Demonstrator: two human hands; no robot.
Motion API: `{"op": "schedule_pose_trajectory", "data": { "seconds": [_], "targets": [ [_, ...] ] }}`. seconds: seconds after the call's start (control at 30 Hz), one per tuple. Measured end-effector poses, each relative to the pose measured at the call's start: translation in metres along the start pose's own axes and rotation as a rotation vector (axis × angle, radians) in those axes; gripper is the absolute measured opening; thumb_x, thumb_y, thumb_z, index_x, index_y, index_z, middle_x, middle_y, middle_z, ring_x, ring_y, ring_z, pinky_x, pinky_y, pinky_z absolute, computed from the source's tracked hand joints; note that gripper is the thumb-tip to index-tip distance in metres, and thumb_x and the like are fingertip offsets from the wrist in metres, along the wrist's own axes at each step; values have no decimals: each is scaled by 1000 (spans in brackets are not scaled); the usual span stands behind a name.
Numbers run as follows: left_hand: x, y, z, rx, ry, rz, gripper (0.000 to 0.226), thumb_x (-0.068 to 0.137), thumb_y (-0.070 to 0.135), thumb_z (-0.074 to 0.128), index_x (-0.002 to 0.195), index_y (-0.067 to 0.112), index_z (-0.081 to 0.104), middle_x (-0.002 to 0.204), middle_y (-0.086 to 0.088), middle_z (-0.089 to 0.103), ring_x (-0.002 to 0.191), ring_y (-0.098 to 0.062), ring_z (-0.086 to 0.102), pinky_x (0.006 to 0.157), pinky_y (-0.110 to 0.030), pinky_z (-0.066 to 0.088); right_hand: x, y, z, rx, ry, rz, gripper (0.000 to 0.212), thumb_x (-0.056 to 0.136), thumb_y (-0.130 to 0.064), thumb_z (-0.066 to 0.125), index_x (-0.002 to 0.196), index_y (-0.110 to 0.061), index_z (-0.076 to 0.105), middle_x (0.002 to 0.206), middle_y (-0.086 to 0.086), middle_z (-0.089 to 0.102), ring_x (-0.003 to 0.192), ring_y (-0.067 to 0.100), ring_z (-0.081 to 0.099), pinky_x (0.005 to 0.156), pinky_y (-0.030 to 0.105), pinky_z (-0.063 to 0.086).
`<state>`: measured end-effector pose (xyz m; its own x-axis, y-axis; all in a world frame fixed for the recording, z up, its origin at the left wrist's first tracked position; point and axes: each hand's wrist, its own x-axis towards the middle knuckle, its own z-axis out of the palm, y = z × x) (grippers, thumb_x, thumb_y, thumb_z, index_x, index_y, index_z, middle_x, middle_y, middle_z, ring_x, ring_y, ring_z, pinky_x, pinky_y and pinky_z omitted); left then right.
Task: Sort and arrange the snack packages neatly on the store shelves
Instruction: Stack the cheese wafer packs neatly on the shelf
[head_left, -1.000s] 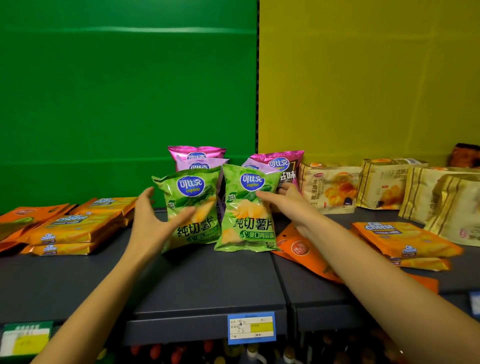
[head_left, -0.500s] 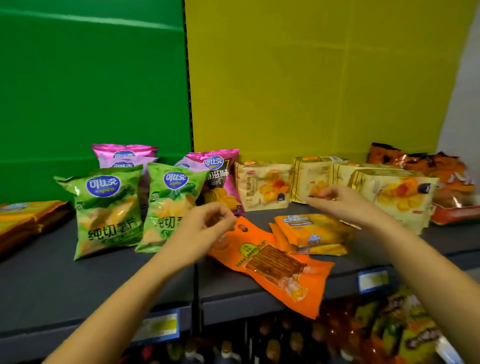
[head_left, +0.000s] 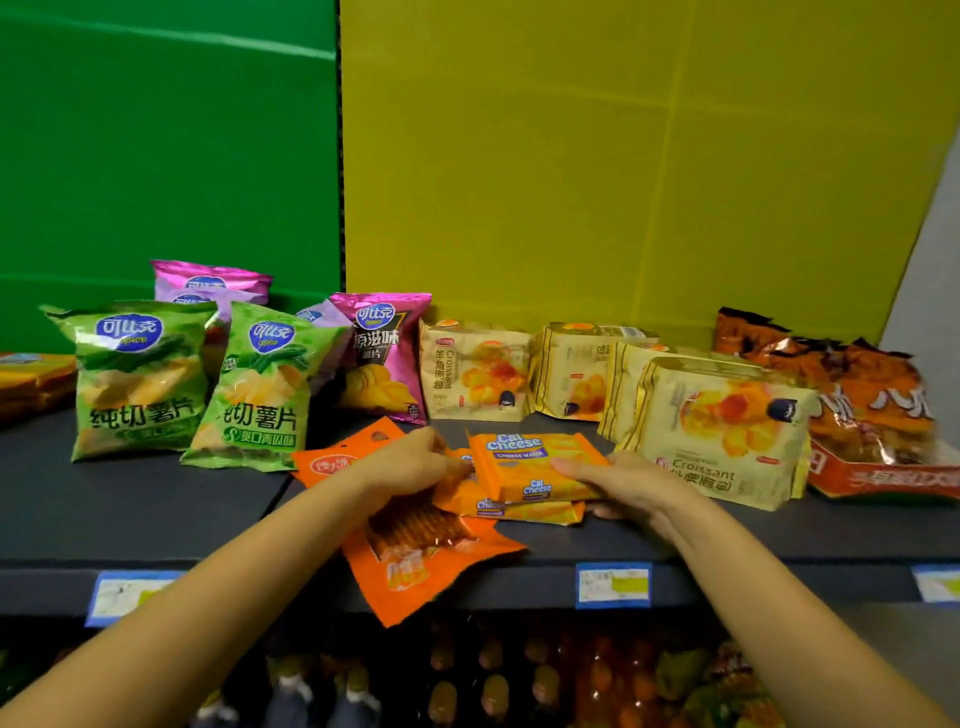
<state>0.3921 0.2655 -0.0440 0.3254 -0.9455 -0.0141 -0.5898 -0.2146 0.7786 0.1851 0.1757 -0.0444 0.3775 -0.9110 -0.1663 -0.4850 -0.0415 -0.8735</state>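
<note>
A small stack of orange Cal Cheese wafer packs (head_left: 530, 470) lies on the dark shelf (head_left: 130, 509) at the centre. My left hand (head_left: 410, 462) grips the stack's left end and my right hand (head_left: 618, 480) grips its right end, thumb on top. Under the stack an orange snack pouch (head_left: 415, 561) lies flat and juts over the shelf's front edge. Two green chip bags (head_left: 137, 374) stand at the left, with pink chip bags (head_left: 384, 353) behind them.
Yellow croissant packs (head_left: 717, 426) stand in a row at the right, with orange-brown bags (head_left: 872, 400) beyond them. More orange packs (head_left: 31, 379) lie at the far left. Price tags (head_left: 613, 584) line the shelf edge; bottles fill the shelf below.
The view has swung to the right. Both hands left the green chip bags, came down to the shelf's centre and closed on the Cal Cheese wafer stack from either end.
</note>
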Motion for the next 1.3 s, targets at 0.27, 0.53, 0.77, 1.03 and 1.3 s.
{"op": "schedule_pose_trajectory", "data": {
  "seconds": [0.27,0.53,0.77,1.03,1.3],
  "targets": [
    [-9,20,26,-603,77,-2,64,67,0,69,123,17,44,96,-9,63,62,-15,64,49,-25,53,-4,13,-1,303,-1,-141,16,81,-34,68,87,-21,60,79,-1,68,47,1,66,44,11,50],
    [-50,16,-35,-749,301,116,52,80,-5,63,122,15,39,87,-2,63,65,-15,64,57,-29,57,-23,-48,14,373,-8,-469,15,86,-27,61,101,-22,59,85,-5,70,66,4,66,41,7,44],
    [-134,-59,-134,-790,660,48,47,81,-4,61,124,4,44,98,-9,64,67,-14,66,53,-26,58,-25,-107,85,431,-235,-474,9,92,-23,53,84,-20,56,46,-11,66,38,2,62,34,8,41],
    [-237,-154,-233,-706,931,-67,17,84,-2,57,90,13,54,91,-8,62,55,-8,68,46,-19,55,-53,-171,197,401,-459,-425,18,93,-21,51,76,-15,57,43,-2,65,39,4,62,42,11,47],
    [-285,-242,-337,-655,921,-133,18,86,3,58,103,3,57,93,-14,66,62,-13,69,62,-22,57,-82,-240,330,526,-521,-375,12,93,-17,51,83,-13,56,54,1,69,41,8,65,41,13,49]
  ]
}}
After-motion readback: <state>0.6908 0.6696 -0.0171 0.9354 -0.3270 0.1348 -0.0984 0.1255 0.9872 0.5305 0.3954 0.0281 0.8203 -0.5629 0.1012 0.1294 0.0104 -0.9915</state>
